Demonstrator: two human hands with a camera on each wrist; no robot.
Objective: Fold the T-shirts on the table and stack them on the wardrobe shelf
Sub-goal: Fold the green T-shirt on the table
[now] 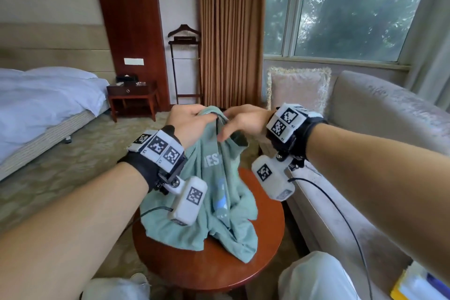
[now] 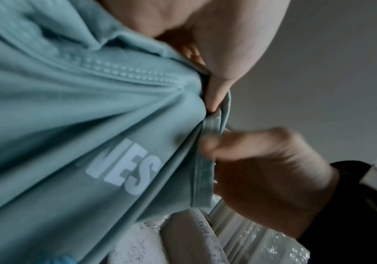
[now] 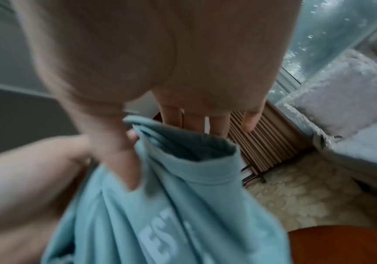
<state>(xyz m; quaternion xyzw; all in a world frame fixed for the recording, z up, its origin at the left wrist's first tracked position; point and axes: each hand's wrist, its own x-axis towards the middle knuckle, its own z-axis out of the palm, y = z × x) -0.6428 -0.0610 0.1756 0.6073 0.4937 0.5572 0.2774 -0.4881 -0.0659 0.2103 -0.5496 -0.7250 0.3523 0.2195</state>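
A teal T-shirt [image 1: 233, 234] with white lettering hangs bunched from both hands, its lower part heaped on the round wooden table [image 1: 219, 273]. My left hand [image 1: 192, 122] grips the top edge, with the thumb [image 2: 217, 85] pressing the fabric [image 2: 70, 125]. Close beside it my right hand [image 1: 243, 120] holds the same edge. In the right wrist view its thumb [image 3: 119, 151] lies over the front of the cloth [image 3: 183, 196] and its fingers [image 3: 192, 121] reach behind an open fold. In the left wrist view the right hand [image 2: 262, 169] is curled against the stitched hem. No wardrobe shelf is in view.
A grey sofa [image 1: 365, 129] with a fringed cushion [image 1: 297, 87] runs along the right, close to the table. A bed [image 1: 36, 105], a nightstand [image 1: 131, 95] and a valet stand [image 1: 185, 61] stand at the back left. My knees [image 1: 314, 277] are at the table's near edge.
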